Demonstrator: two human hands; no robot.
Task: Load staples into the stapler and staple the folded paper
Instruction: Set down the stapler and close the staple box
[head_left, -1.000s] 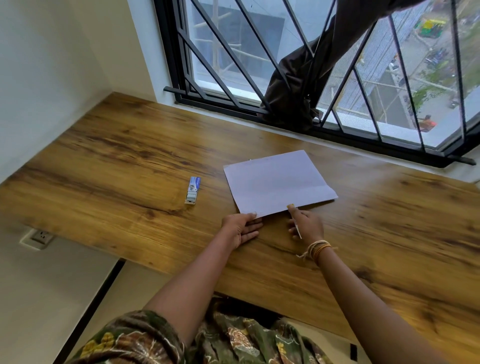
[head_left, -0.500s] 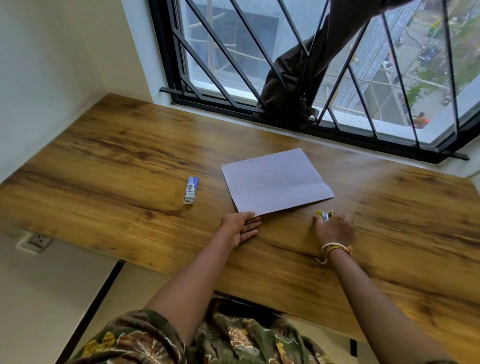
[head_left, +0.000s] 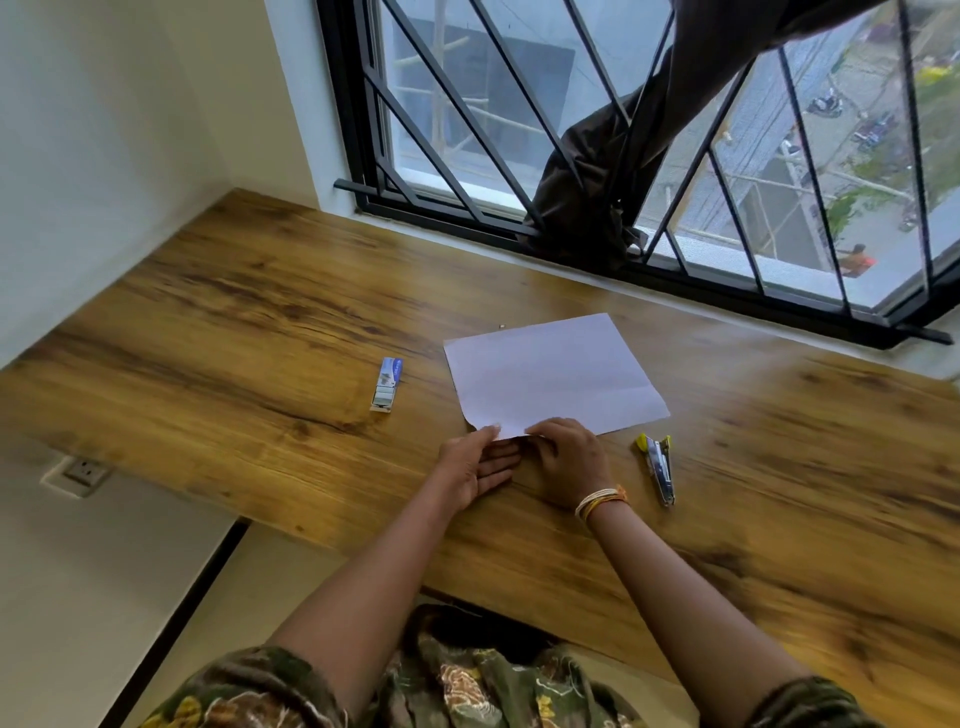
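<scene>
A folded white paper lies flat on the wooden desk. My left hand and my right hand meet at its near left corner, fingertips pinching the paper's edge there. A small stapler with a yellow end and metal body lies on the desk to the right of my right hand, apart from it. A small box of staples, blue and white with its tray slid partly out, lies to the left of the paper.
A barred window runs along the desk's far edge, with dark cloth hanging through the bars. A white wall bounds the desk on the left. A wall socket sits below the desk's left front edge.
My right hand moved right, set the stapler down on the desk, then came back left to the paper's near corner. My left hand shifted onto that corner.
</scene>
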